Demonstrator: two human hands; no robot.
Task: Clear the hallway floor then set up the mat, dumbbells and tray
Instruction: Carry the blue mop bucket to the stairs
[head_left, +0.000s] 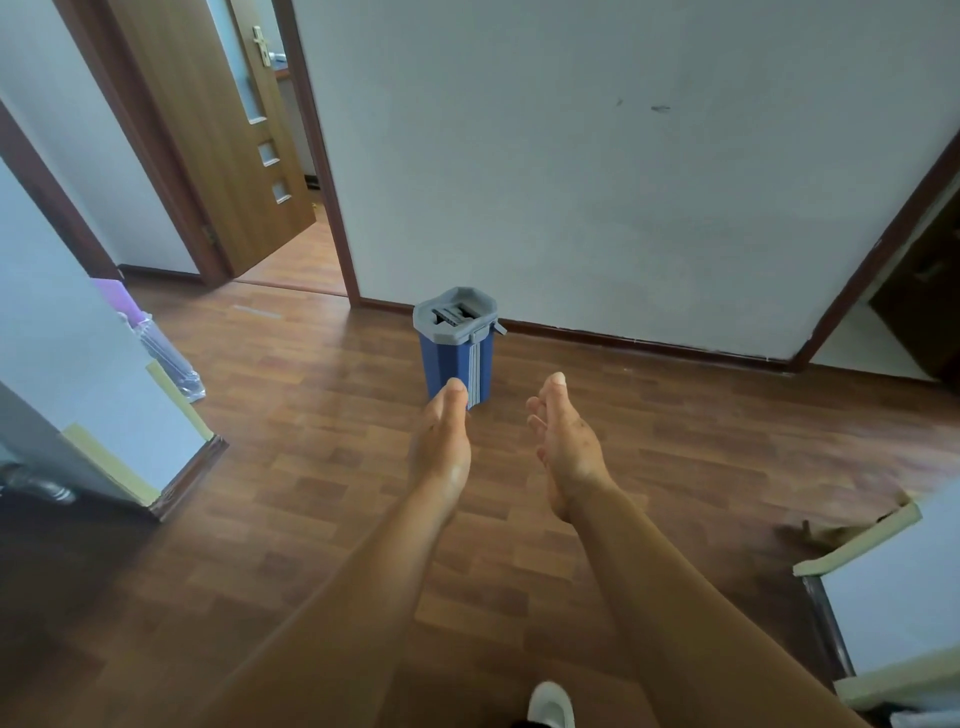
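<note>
Fingers (454, 388) outstretched, blue bucket (448, 358) just beyond

A blue bucket (457, 358) with a grey top stands on brown wood-patterned floor (675, 441) before a pale wall (571, 156).

Readable text: none can be made out anywhere in the view.
Blue bucket (450, 364): no label, brand or number can be read on its side or on its grey top.
Wooden door (208, 135): no sign or number can be read on it.
</note>
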